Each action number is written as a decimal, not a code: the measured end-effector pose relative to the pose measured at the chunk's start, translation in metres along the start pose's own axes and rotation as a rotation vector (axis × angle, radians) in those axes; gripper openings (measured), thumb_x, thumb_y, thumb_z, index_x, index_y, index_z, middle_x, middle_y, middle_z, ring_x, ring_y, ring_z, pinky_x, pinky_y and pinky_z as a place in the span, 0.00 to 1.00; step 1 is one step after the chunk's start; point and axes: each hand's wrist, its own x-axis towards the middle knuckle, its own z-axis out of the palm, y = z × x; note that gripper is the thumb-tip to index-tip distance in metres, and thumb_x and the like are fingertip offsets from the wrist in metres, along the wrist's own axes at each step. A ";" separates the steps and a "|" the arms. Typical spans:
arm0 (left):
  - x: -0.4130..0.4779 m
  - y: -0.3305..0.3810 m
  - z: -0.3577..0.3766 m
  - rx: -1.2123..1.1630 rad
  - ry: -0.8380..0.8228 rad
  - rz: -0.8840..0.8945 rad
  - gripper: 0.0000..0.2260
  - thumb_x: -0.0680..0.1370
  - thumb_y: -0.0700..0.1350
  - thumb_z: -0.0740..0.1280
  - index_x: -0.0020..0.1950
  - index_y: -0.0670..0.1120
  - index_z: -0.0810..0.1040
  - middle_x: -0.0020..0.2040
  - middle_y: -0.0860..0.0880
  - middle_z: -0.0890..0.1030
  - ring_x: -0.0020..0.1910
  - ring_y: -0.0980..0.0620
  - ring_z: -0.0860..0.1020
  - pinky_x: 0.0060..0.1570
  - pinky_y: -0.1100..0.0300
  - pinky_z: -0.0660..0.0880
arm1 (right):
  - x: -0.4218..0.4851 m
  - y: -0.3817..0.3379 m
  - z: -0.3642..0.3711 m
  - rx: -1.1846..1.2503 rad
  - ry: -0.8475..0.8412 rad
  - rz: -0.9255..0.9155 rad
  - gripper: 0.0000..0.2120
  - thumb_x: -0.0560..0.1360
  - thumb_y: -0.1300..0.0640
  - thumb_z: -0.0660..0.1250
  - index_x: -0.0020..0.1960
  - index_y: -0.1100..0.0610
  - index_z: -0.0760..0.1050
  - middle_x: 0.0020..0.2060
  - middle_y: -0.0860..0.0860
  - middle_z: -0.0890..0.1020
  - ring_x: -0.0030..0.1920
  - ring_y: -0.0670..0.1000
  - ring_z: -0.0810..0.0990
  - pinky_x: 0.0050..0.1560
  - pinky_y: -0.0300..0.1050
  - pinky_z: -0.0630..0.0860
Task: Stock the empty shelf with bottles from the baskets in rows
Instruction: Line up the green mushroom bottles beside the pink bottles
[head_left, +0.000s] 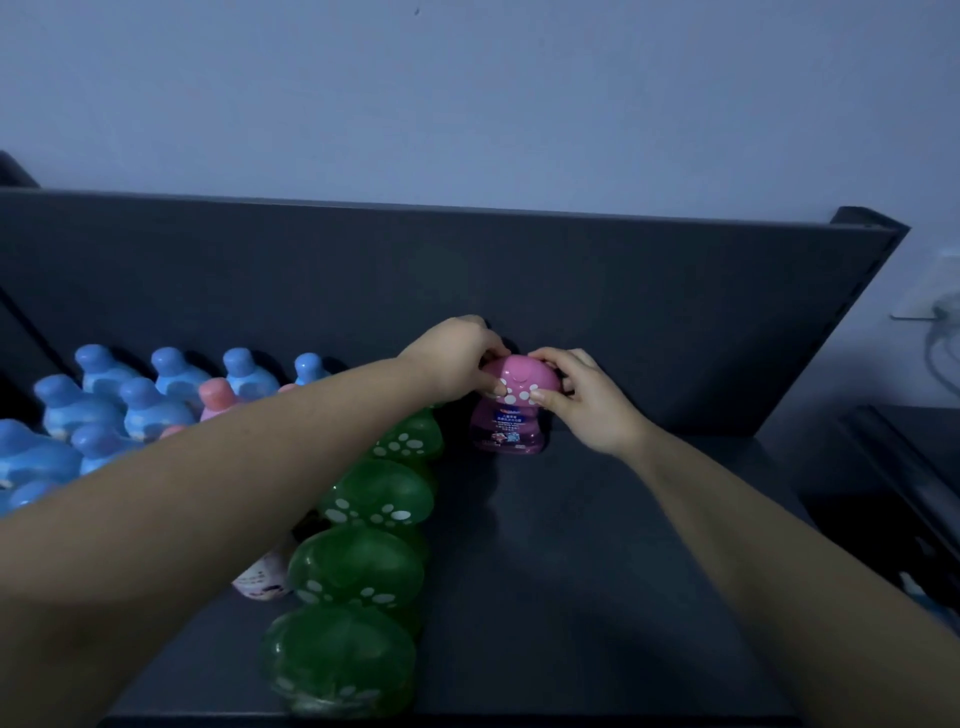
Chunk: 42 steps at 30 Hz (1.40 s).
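Closest stood the green paw-print bottles (337, 660), four in a file running from the shelf's (571, 571) front edge toward its back. Left of them a pale pink-and-white bottle (262, 577) peeped out beneath the left forearm, and farther off stood the blue bottles (140, 405) and a few pink-capped bottles (218, 395) in rows. Deeper in, just right of the rearmost green bottle (410, 436), the pink bottle (511, 400) stood upright near the back panel (623, 286), apparently starting a new file. Both hands were on its rounded cap: the left hand (457, 364) curled round the left side, the right hand (587, 400) pinching the right side between thumb and fingers. The left forearm crossed low over the green file, so I judged a careless pull back could sweep one over and topple its neighbours. An uneven release might tip the pink bottle against the green one beside it.
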 end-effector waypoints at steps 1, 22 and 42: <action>0.000 0.000 0.000 0.002 0.000 0.006 0.24 0.72 0.51 0.76 0.66 0.47 0.78 0.58 0.47 0.76 0.54 0.49 0.76 0.57 0.55 0.74 | -0.001 0.000 -0.001 -0.004 0.002 0.003 0.21 0.77 0.57 0.69 0.69 0.50 0.71 0.61 0.48 0.70 0.59 0.49 0.75 0.66 0.49 0.73; -0.013 -0.023 -0.044 0.060 -0.085 -0.033 0.16 0.73 0.51 0.73 0.60 0.50 0.80 0.50 0.54 0.81 0.52 0.52 0.80 0.54 0.59 0.76 | -0.001 -0.013 -0.013 -0.389 0.073 -0.037 0.23 0.77 0.52 0.70 0.70 0.53 0.71 0.59 0.49 0.73 0.55 0.50 0.78 0.61 0.48 0.75; -0.035 -0.064 -0.044 0.294 -0.176 -0.093 0.26 0.71 0.54 0.75 0.67 0.50 0.75 0.56 0.50 0.80 0.53 0.49 0.77 0.49 0.57 0.73 | -0.001 -0.025 -0.005 -0.382 0.051 -0.006 0.23 0.77 0.53 0.70 0.70 0.55 0.71 0.61 0.50 0.72 0.57 0.51 0.78 0.62 0.51 0.76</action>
